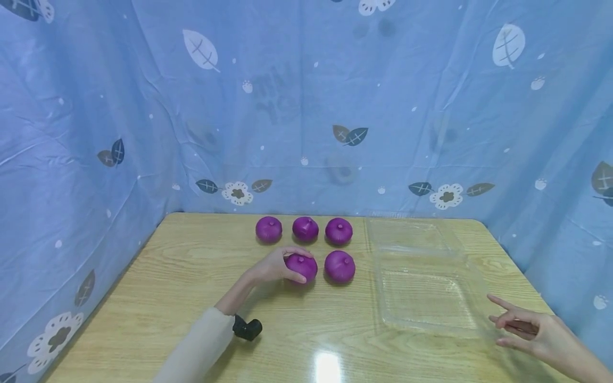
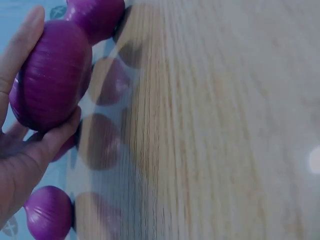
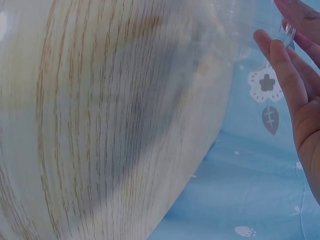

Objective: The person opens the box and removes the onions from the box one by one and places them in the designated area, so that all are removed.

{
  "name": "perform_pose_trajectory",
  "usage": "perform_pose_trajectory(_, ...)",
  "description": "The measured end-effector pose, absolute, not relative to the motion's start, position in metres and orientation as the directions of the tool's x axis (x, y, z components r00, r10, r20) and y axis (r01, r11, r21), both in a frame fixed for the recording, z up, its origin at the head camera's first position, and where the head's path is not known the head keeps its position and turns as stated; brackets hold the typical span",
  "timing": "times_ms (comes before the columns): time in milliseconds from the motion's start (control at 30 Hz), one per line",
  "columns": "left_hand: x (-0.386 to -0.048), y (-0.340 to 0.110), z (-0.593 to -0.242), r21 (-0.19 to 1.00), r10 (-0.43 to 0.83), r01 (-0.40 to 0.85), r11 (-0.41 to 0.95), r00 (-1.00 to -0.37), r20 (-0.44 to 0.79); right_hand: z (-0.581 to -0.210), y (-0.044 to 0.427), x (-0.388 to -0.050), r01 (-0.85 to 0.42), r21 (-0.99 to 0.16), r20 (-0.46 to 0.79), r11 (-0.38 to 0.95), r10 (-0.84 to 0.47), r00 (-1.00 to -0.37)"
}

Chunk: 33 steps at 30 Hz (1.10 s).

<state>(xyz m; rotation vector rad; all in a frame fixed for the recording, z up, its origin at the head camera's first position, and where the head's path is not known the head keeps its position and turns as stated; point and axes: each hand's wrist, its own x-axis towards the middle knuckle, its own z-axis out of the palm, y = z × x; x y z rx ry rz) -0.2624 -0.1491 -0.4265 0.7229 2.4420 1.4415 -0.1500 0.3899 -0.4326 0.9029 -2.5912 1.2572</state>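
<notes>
My left hand (image 1: 280, 264) grips a purple onion (image 1: 304, 267), thumb on the near side and fingers on the far side. The left wrist view shows this onion (image 2: 52, 75) between the thumb and fingers; whether its underside touches the table is hidden. Just right of it sits another purple onion (image 1: 339, 267). Beside the right edge of a clear plastic clamshell box (image 1: 383, 298), my right hand (image 1: 536, 330) has its fingers loosely spread and apart. A clear glinting edge shows by the right hand's fingers (image 3: 285, 70); whether they touch it cannot be told.
Behind, three more purple onions stand in a row: left (image 1: 268, 230), middle (image 1: 305, 229) and right (image 1: 338, 231). The box lies unfolded on the wooden table (image 1: 158, 298), its lid half toward the back. A patterned blue curtain (image 1: 287, 106) encloses the back and sides.
</notes>
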Motion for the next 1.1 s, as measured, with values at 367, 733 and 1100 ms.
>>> perform_pose_trajectory(367, -0.276, -0.147, -0.443, 0.822, 0.438, 0.357, 0.443, -0.887, 0.149, -0.433, 0.390, -0.149, -0.553, -0.712, 0.348, 0.434, -0.466, -0.814)
perform_pose_trajectory(733, -0.276, -0.148, -0.444, 0.622, 0.519, 0.570, 0.536, -0.804, 0.290, -0.433, 0.387, -0.151, -0.592, -0.705, 0.394, 0.391, -0.478, -0.785)
perform_pose_trajectory(1100, -0.273, -0.152, -0.438, 0.672, 0.523, 0.517, 0.531, -0.823, 0.220, -0.432, 0.386, -0.150, -0.590, -0.683, 0.392, 0.430, -0.466, -0.794)
